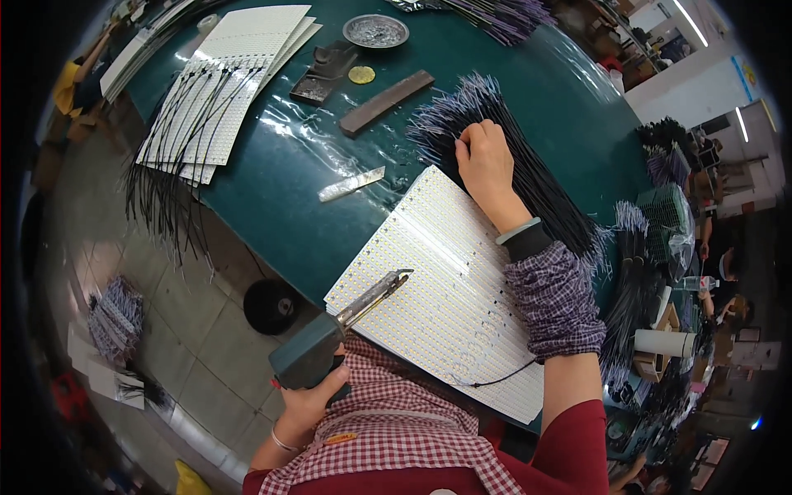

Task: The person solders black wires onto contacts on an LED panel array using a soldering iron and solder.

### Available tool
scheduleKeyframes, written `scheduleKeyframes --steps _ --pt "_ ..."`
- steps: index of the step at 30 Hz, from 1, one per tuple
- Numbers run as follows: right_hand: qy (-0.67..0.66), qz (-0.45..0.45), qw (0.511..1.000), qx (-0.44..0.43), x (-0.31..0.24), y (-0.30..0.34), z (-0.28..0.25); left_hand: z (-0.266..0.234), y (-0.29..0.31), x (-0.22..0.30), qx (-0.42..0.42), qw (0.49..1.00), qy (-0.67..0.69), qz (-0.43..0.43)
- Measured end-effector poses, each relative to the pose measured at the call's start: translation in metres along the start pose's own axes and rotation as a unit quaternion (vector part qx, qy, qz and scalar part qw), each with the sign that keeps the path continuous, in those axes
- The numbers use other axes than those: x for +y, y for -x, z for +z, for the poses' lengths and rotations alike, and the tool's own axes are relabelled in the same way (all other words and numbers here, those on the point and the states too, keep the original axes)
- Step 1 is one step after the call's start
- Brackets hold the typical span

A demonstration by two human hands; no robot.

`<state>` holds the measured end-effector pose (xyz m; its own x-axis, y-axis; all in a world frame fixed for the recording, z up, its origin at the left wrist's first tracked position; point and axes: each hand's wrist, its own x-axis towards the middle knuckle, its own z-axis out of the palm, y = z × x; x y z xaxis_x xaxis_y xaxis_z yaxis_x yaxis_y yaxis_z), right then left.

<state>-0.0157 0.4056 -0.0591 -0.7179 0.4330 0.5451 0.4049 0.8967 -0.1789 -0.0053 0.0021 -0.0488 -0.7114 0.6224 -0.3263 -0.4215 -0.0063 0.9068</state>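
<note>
My left hand [312,403] is closed round the handle of a dark soldering gun [307,356]. The gun's metal tip reaches over a stack of white LED circuit boards [437,247] lying at a slant before me, apparently without touching it. One black wire [505,378] is attached near the boards' lower edge. Beyond the stack, my right hand [485,161] rests at the pale ends of a thick bundle of black wires [536,161]. Its fingers are pinched on the wires; how many they hold is hidden.
At the far left stand more white boards [247,41] with black wires hanging over the table edge. A metal dish [375,31], a dark bar [386,102], a yellow disc [361,75] and a pale flat strip [351,184] lie on the green table [280,206]. More wire bundles [631,280] are at right.
</note>
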Motion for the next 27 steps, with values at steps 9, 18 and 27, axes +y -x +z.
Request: scheduleKeyframes --steps 9,18,27 --pt "-0.352 0.189 0.913 -0.085 -0.030 0.033 -0.061 0.001 0.013 0.000 -0.016 1.000 -0.009 0.014" --pt "-0.411 0.291 0.833 -0.231 -0.097 0.146 -0.174 -0.002 0.035 -0.006 -0.044 0.998 -0.041 0.014" --pt "-0.304 0.324 0.888 -0.120 -0.129 0.228 -0.176 0.000 0.061 -0.008 -0.104 0.982 -0.159 0.021"
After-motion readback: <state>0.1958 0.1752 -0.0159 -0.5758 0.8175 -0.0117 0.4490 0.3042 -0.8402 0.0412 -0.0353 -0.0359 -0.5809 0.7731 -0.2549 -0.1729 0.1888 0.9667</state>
